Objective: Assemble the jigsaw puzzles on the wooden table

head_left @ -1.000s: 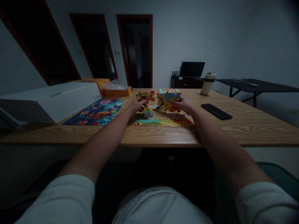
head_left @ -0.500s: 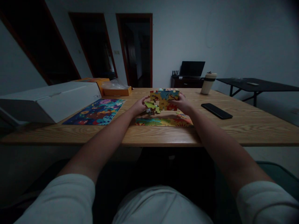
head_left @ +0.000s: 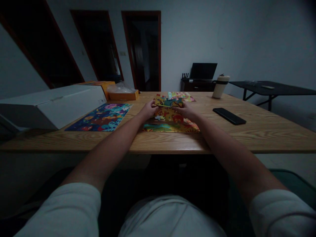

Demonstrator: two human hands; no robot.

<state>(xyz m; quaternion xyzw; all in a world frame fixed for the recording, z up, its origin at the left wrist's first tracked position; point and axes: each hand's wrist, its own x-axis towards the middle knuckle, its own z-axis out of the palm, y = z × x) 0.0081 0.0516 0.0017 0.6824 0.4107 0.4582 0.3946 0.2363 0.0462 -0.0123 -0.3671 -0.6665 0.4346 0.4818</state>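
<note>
A joined section of jigsaw puzzle point(head_left: 168, 114), yellow and red with a teal patch, is between my two hands. My left hand point(head_left: 148, 110) grips its left edge, fingers curled in. On the right side, my right hand point(head_left: 188, 111) pinches the section with thumb and fingers. Below it on the table lies a strip of puzzle point(head_left: 170, 128) in green, teal and orange. I cannot tell whether the held section touches this strip. A few pale pieces point(head_left: 160, 118) show near the left hand.
A dark blue puzzle picture point(head_left: 100, 118) lies to the left, beside a long white box point(head_left: 74, 102) and an orange box point(head_left: 124, 95) with clear plastic. Beyond my hands is a pink and green puzzle point(head_left: 186, 96). A phone point(head_left: 229, 116) and a cream cup point(head_left: 220, 87) are on the right.
The held puzzle section has come down and left, and leans flatter. Both hands have shifted, the right one leftward. The pink and green puzzle behind now shows more.
</note>
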